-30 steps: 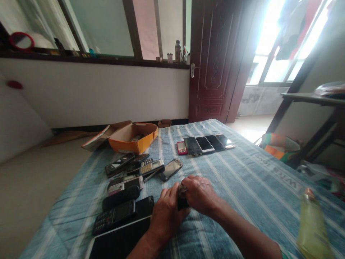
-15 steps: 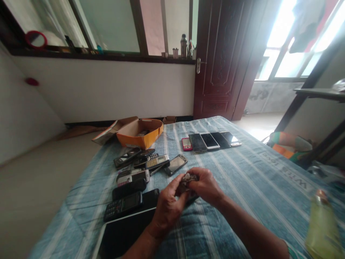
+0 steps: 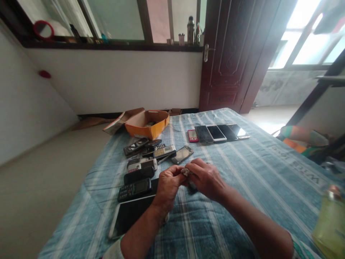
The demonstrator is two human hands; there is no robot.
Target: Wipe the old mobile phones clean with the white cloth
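Over the bed, my left hand point(image 3: 167, 187) and my right hand point(image 3: 207, 178) meet with fingers pinched on a small crumpled, greyish-white wad point(image 3: 185, 171); its material is unclear. Beneath my right hand a dark object point(image 3: 192, 187) shows in part, mostly covered. Left of my hands lie a black keypad phone point(image 3: 134, 190), a black device point(image 3: 138, 176), and a large white-edged tablet point(image 3: 132, 215) partly behind my left forearm. Just beyond my fingers is a touchscreen phone with a worn screen point(image 3: 182, 155). A keypad phone with yellowish keys point(image 3: 164, 151) tops a loose pile of old phones.
An open orange cardboard box point(image 3: 147, 128) stands at the bed's far left. A small pink phone point(image 3: 192, 136) and several flat smartphones point(image 3: 216, 133) form a row farther back. At right is a bottle of yellowish liquid point(image 3: 330, 223). The striped bedspread point(image 3: 242, 165) lies underneath.
The view has shifted, so the scene sits farther right and higher. My fingers have closed more tightly around the wad, and less of it shows. My right hand has turned more palm-down.
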